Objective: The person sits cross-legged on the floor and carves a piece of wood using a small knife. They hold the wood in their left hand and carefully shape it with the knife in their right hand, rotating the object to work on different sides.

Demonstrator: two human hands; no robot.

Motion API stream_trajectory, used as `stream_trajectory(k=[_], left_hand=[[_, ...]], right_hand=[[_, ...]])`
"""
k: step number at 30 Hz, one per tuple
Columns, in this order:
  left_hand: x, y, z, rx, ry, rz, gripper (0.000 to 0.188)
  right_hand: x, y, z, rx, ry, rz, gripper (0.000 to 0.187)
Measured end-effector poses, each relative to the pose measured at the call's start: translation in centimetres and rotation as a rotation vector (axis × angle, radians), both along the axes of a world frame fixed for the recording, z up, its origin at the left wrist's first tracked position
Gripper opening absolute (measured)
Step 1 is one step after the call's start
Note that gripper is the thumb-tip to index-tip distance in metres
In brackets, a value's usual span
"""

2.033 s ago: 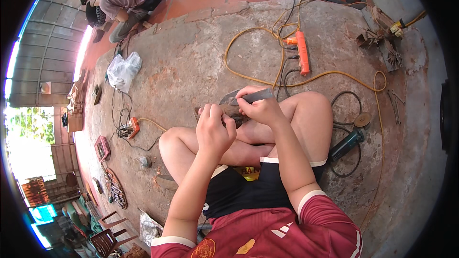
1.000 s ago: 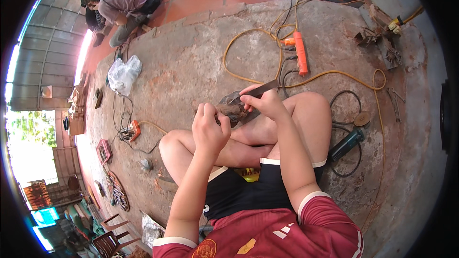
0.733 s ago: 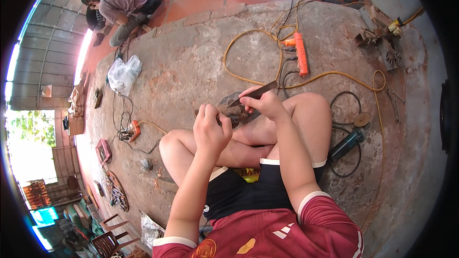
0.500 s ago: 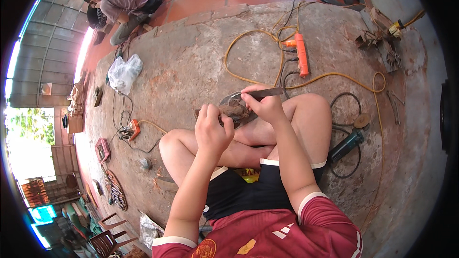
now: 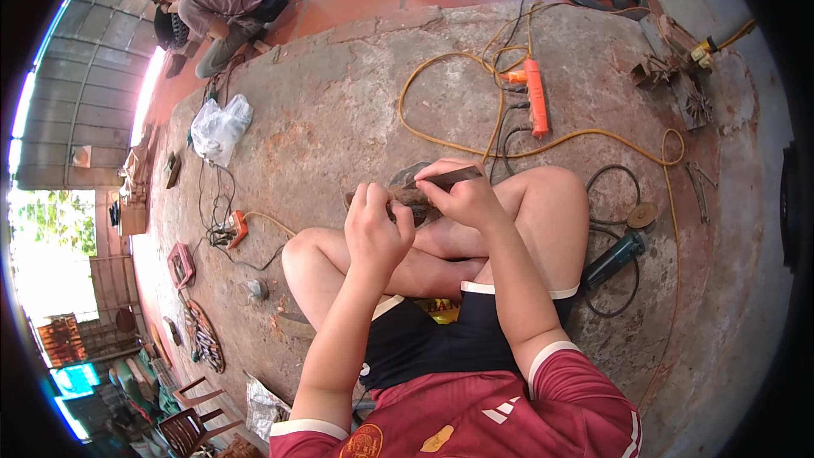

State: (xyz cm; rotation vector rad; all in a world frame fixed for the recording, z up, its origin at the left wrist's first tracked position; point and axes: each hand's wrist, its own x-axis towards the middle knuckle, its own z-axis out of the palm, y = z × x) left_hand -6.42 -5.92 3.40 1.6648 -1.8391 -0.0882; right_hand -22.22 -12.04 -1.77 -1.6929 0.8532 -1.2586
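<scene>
My left hand (image 5: 374,226) is closed around a rough brown piece (image 5: 410,198) that looks like carved wood; the fingers cover part of it. In my right hand (image 5: 466,200) is a flat, dark, straight-edged strip (image 5: 456,176), like a blade or scraper, pinched between thumb and fingers. Its inner end lies against or just over the brown piece; contact is hard to tell. Behind the piece shows a greyish rounded object (image 5: 409,174), partly hidden. All this is held above my crossed legs.
An orange power strip (image 5: 535,97) with a looping yellow cord lies ahead on the right. By my right knee is a dark green power tool (image 5: 617,259) with its cable. A clear plastic bag (image 5: 222,130) lies far left, near another person (image 5: 229,0) crouching. Black cables and an orange socket (image 5: 238,229) are left.
My right hand has moved slightly left with the strip, closer to my left hand and over the brown piece. My left hand has stayed in place.
</scene>
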Motion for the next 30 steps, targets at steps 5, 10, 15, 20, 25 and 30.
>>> stream_trajectory(k=[5,10,15,20,25,30], left_hand=[[0.1,-0.2,0.0,0.033,-0.026,0.019,0.011],[0.1,-0.1,0.1,0.043,-0.021,0.027,0.011],[0.0,-0.2,0.1,0.039,-0.022,0.03,0.011],[0.7,-0.9,0.0,0.024,-0.023,0.033,0.01],[1.0,-1.5,0.0,0.019,-0.022,0.033,0.01],[1.1,-1.5,0.1,0.034,-0.021,0.039,0.01]], right_hand=[[1.1,0.0,-2.3,0.363,-0.234,-0.128,0.008],[-0.6,-0.7,-2.5,0.754,-0.389,0.132,0.015],[-0.7,-0.5,-4.5,0.778,-0.529,0.022,0.015],[0.1,0.5,-5.1,0.851,-0.786,-0.026,0.015],[0.7,1.3,-5.8,0.819,-0.684,-0.058,0.015],[0.8,1.6,-5.7,0.854,-0.805,-0.055,0.015]])
